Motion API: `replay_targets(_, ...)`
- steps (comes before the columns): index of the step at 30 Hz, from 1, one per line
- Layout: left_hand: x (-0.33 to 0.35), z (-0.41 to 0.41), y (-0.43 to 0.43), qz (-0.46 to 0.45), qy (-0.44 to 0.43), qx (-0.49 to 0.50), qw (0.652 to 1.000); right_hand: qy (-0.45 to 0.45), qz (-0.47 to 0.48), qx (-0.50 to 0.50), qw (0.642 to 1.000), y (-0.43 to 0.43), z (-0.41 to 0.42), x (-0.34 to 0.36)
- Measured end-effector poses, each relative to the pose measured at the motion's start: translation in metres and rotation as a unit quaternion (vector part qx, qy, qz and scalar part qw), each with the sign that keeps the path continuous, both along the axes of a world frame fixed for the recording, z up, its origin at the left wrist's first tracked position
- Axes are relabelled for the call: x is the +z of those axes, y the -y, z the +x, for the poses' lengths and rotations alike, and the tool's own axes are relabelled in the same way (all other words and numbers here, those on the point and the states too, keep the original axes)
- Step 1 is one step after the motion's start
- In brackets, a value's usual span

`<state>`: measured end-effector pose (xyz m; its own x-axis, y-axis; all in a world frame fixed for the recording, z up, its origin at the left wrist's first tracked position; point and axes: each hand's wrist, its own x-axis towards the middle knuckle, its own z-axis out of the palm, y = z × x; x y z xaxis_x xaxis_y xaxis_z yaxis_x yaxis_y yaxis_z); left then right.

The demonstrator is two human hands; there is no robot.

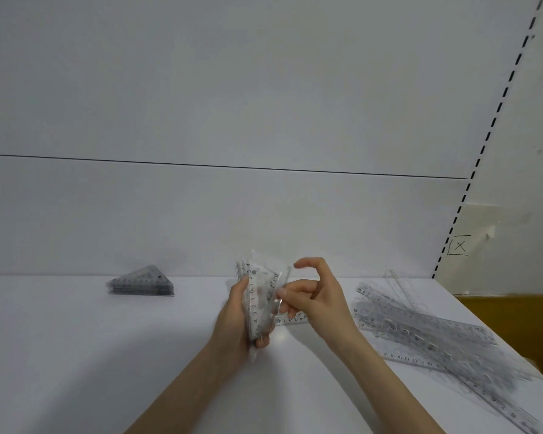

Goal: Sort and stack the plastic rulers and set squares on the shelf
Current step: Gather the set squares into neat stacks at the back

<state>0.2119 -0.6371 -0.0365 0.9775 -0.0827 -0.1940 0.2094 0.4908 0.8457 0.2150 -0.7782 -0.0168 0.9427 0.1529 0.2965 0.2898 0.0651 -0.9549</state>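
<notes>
Both forearms reach in over the white shelf. Her left hand grips an upright bundle of clear set squares, fingers curled round it; the right hand pinches that bundle's right edge, index finger lifted. Left of the bundle lies a neat set-square stack; right of it, a loose pile of rulers.

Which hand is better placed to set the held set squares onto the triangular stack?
Left, probably: the left hand grips the held set squares, and the triangular stack lies on its side. The right hand only pinches their edge, nearer the ruler pile.
</notes>
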Motion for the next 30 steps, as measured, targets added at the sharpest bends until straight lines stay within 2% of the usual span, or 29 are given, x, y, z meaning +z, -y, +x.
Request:
replay_targets(2,0.000,-0.001,0.001,0.000,0.006,-0.002,1.000,0.025,-0.036,-0.005,0.999,-0.002,-0.001,-0.001)
replay_targets(5,-0.001,-0.001,0.000,0.001,0.007,0.001,1.000,0.034,-0.035,-0.014,0.999,-0.005,-0.001,-0.003)
replay_targets(13,-0.004,0.003,0.003,0.005,-0.010,0.001,1.000,0.053,-0.039,-0.125,0.990,-0.012,0.003,-0.011)
replay_targets(21,-0.004,0.001,0.003,0.014,0.001,-0.004,1.000,0.045,0.016,-0.094,0.994,-0.011,0.003,-0.010)
replay_targets(26,-0.005,0.001,0.003,0.021,0.011,-0.004,1.000,0.035,0.011,-0.099,0.994,-0.010,0.004,-0.011)
replay_targets(30,-0.006,0.001,0.002,0.014,0.015,-0.016,1.000,0.042,-0.034,-0.127,0.990,-0.009,0.007,-0.013)
